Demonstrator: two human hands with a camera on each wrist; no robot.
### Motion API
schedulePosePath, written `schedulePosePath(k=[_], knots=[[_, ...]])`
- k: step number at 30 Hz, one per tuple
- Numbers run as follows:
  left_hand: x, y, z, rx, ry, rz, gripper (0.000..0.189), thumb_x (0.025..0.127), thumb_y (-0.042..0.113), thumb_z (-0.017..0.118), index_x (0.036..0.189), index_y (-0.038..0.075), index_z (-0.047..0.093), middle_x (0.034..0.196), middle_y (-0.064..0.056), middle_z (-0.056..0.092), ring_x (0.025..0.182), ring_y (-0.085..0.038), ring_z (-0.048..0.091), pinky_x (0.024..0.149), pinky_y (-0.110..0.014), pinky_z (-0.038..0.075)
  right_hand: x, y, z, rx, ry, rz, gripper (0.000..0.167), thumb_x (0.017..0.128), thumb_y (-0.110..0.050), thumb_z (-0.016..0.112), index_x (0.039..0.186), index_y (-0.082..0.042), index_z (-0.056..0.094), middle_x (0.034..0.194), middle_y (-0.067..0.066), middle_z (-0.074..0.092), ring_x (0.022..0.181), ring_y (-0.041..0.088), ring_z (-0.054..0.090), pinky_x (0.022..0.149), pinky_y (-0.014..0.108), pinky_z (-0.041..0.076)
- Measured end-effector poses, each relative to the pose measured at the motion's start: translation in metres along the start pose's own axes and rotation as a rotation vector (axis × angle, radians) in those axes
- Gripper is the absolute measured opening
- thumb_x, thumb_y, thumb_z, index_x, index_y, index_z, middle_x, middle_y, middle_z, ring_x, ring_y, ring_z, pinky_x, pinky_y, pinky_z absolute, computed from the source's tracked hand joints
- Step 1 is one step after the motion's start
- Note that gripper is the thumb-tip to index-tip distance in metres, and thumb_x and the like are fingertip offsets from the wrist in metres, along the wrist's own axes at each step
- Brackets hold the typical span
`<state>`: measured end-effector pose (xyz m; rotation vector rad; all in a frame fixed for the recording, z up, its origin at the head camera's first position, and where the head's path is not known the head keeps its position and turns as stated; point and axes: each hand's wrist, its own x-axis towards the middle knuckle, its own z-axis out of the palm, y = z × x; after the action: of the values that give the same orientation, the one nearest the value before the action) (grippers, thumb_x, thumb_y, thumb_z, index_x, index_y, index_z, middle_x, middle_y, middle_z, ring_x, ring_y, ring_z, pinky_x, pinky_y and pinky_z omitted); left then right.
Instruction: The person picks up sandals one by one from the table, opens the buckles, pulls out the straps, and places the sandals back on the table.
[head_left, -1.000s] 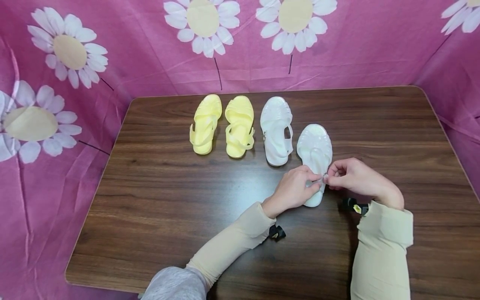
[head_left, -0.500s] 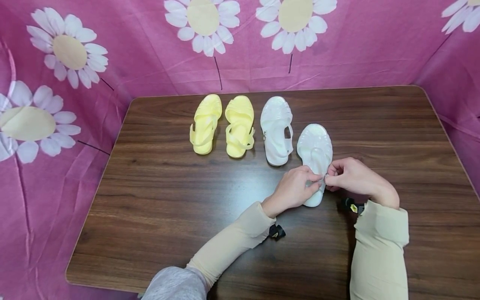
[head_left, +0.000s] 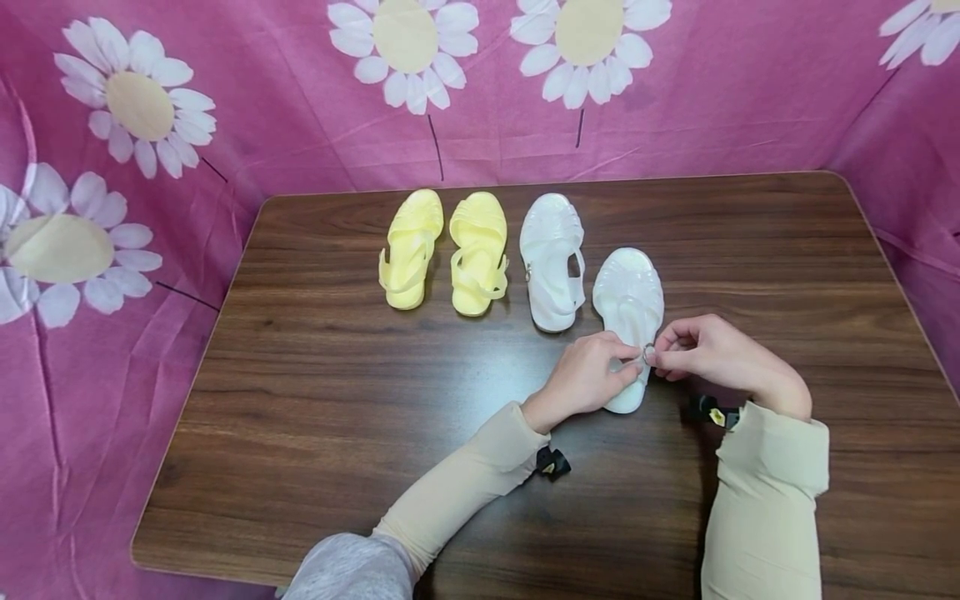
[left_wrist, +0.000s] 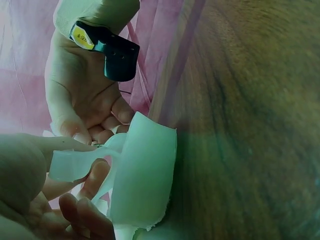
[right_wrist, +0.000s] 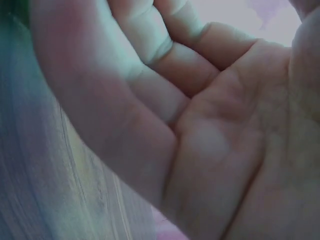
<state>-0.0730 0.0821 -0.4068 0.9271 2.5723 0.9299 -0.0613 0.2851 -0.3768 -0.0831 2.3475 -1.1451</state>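
Note:
The nearer white sandal [head_left: 628, 279] lies on the table with its toe pointing away from me. My left hand [head_left: 581, 377] comes over its heel half and pinches the ankle strap. In the left wrist view the translucent strap [left_wrist: 75, 165] passes between those fingers, beside the sandal's heel [left_wrist: 146, 172]. At the sandal's right side, my right hand [head_left: 708, 354] pinches the small metal buckle [head_left: 648, 355] between thumb and index finger. Its curled fingers [right_wrist: 145, 90] fill the right wrist view, where the buckle is hidden.
Another white sandal [head_left: 552, 258] lies just left, its strap joined in a loop. Farther left are two yellow sandals, one [head_left: 478, 250] beside the other [head_left: 412, 250]. The wooden table [head_left: 337, 400] ends at a pink flowered cloth [head_left: 495, 125].
My right hand shifts slightly left, then back right, with its fingertips staying at the buckle. The left hand keeps its hold on the strap; the other sandals stay put.

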Motion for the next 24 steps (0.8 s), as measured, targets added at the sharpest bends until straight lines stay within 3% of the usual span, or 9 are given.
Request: schedulePosePath(k=[7, 24], knots=[[0.0003, -0.0005, 0.0007, -0.011, -0.001, -0.009, 0.026, 0.093, 0.026, 0.063, 0.117, 0.019, 0.071, 0.103, 0.008, 0.071, 0.095, -0.008, 0.066, 0.075, -0.014, 0.046, 0.0009, 0.0053, 0.0007, 0.029, -0.043, -0.059, 0.015, 0.093, -0.015, 0.062, 0.091, 0.0, 0.062, 0.078, 0.005, 0.065, 0.07, 0.01, 0.063, 0.067, 0.026, 0.055], [0.0004, -0.0014, -0.0015, -0.035, -0.037, -0.034, 0.027, 0.095, 0.027, 0.062, 0.12, 0.022, 0.069, 0.105, 0.008, 0.07, 0.089, -0.007, 0.063, 0.068, -0.012, 0.041, 0.0036, 0.0088, 0.0004, 0.169, -0.156, -0.072, 0.014, 0.096, -0.003, 0.047, 0.095, 0.01, 0.054, 0.078, 0.007, 0.06, 0.072, 0.019, 0.063, 0.068, 0.029, 0.055]])
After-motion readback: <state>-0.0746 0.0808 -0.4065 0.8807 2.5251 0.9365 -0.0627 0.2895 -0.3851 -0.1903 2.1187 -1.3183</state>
